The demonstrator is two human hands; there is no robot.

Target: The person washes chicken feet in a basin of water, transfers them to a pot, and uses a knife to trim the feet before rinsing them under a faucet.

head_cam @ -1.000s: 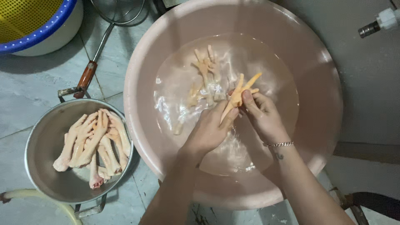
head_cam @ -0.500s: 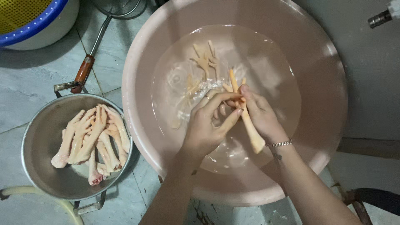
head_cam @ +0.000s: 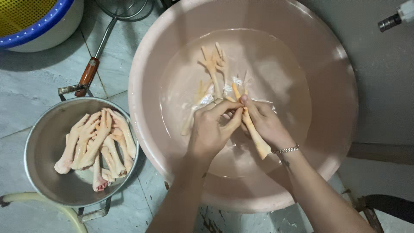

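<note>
- Chicken foot: pale yellow, held over the water in the pink basin, toes pointing away from the person, cut shank end pointing back toward the right wrist.
- Right hand: fingers closed around the shank of the foot; the shank end sticks out just past the heel of the hand. A thin metal bracelet sits on that wrist.
- Left hand: fingers bent narrow, tips pinched on the toe end of the same foot, touching the right hand's fingertips.
- Both hands meet near the middle of the basin, just above the water surface.
- Water: shallow, slightly cloudy, with whitish scraps floating near the hands.
- Other chicken feet in the basin: lying under the water on the far side of the hands, toes spread; exact count cannot be told.
- Basin: large, round, standing on a grey tiled floor.
- Metal pot: round, with side handles, on the floor just left of the basin, its rim very near the basin's rim.
- Pile of chicken feet in the pot: pale pink, lying side by side, no water visible around them.
- Wire utensil with a reddish wooden handle: on the floor, beyond the pot.
- Blue-rimmed white bowl with a yellow strainer: at the top left corner.
- Pale hose: curves along the near side of the pot.
- Metal tap end: at the top right.
</note>
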